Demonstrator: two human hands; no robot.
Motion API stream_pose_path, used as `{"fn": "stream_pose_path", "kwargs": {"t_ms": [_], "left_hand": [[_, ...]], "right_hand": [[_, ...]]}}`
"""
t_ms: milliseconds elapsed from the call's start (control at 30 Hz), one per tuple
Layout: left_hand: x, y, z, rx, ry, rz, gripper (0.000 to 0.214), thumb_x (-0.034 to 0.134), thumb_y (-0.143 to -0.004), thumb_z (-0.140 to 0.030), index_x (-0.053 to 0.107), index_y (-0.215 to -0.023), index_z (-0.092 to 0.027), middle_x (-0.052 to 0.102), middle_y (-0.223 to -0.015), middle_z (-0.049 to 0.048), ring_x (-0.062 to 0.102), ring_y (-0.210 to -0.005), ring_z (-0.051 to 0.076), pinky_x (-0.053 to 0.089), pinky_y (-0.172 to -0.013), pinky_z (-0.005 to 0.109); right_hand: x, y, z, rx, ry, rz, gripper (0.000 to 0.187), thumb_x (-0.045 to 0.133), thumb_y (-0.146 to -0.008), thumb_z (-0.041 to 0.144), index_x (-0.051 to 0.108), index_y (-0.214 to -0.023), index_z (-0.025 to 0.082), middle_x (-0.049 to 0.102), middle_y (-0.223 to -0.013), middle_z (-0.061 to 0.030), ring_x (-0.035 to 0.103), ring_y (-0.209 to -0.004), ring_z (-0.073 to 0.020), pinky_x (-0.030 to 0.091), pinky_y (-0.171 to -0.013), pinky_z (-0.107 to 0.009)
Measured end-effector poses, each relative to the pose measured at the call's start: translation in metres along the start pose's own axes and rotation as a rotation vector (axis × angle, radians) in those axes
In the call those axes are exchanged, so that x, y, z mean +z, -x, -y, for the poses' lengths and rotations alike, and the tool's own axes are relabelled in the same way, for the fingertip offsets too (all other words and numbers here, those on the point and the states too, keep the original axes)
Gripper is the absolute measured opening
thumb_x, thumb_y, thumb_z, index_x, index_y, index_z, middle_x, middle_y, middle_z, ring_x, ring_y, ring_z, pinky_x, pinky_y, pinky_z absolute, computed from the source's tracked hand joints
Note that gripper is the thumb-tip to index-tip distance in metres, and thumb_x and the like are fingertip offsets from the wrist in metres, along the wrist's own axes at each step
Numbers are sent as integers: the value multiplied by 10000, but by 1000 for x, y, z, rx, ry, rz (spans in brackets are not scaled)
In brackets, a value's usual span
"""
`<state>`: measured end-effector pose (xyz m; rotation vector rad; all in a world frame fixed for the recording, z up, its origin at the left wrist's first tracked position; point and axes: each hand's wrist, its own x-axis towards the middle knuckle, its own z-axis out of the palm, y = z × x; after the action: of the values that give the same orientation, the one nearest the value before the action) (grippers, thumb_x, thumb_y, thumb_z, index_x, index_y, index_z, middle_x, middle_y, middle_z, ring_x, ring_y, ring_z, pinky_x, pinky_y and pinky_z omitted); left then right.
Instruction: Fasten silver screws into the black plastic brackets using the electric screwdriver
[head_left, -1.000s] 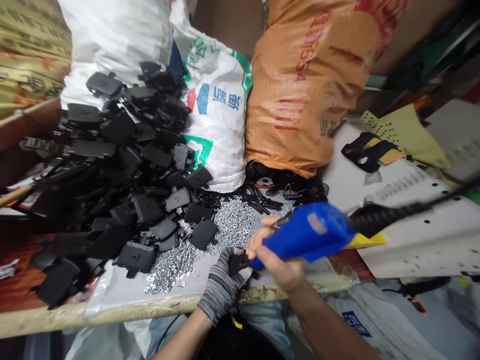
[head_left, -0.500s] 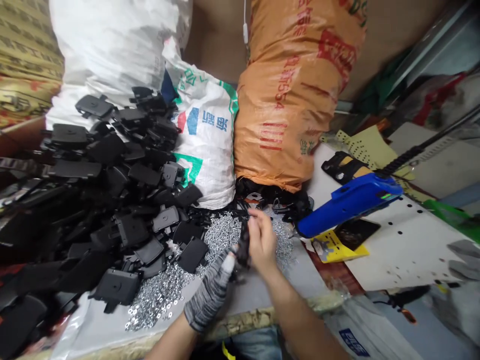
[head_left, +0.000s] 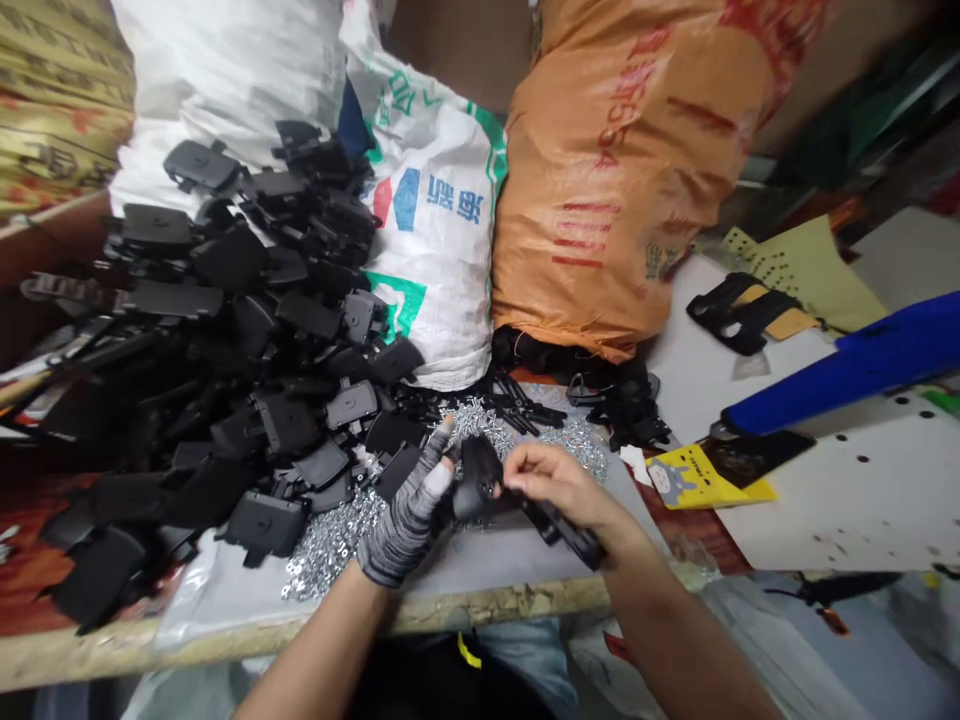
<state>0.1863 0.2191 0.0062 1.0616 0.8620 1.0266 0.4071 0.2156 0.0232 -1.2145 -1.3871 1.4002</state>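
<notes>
In a grey striped fingerless glove, my left hand grips a black plastic part above the near table edge. A long black arm of that part runs to the lower right, beneath my right wrist. My bare right hand has its thumb and fingers pinched together against the part's side, by a tiny shiny spot; what they pinch is too small to make out. Just behind the hands lies a heap of silver screws. Beside my left hand is a spread of small nuts.
A big pile of black plastic plates covers the left. White sack and orange sack stand behind. On the right are a blue electric screwdriver, a yellow packet and thin black sticks near the screws.
The black part has turned, so its long arm now points to the lower right. My right fingers have come down to pinch at its side. The camera view has shifted.
</notes>
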Motion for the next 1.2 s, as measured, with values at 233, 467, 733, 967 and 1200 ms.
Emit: {"fn": "stream_pose_path", "kwargs": {"t_ms": [233,467,733,967,1200], "left_hand": [[-4,25,-17,74,-348,272,277,725,-824,-353,652,-1052,-215,698,-961,52,649,-883,208,521,-837,320],[17,44,-12,87,-404,268,268,675,-864,-439,649,-969,-194,684,-937,48,625,-855,205,502,-788,301],[25,68,5,-49,-252,269,328,588,-934,-429,664,-1162,-205,715,-1145,82,643,-1121,270,486,-1037,373],[8,85,35,-144,-295,341,486,617,-873,-546,670,-1254,-248,682,-1326,77,594,-1263,320,408,-1176,463],[20,95,41,-144,-314,289,543,600,-877,-559,613,-1315,-237,629,-1374,88,507,-1343,330,358,-1207,477]], "right_hand": [[27,43,8,-196,331,-255,206,591,-961,387,638,-1059,212,694,-836,-14,627,-671,-131,489,-625,-247],[41,55,7,-449,575,-76,330,383,-1053,325,458,-1368,260,651,-1100,-59,634,-780,-150,540,-798,-323],[43,74,-10,-493,797,91,378,346,-1053,413,464,-1363,232,641,-1197,-122,672,-1009,-248,575,-791,-371],[45,87,-8,-303,785,287,479,270,-1059,530,415,-1423,256,588,-1293,-124,649,-1123,-255,572,-903,-409],[54,93,-18,-447,756,198,444,299,-1066,475,425,-1420,239,597,-1244,-130,660,-1046,-241,572,-864,-368]]}}
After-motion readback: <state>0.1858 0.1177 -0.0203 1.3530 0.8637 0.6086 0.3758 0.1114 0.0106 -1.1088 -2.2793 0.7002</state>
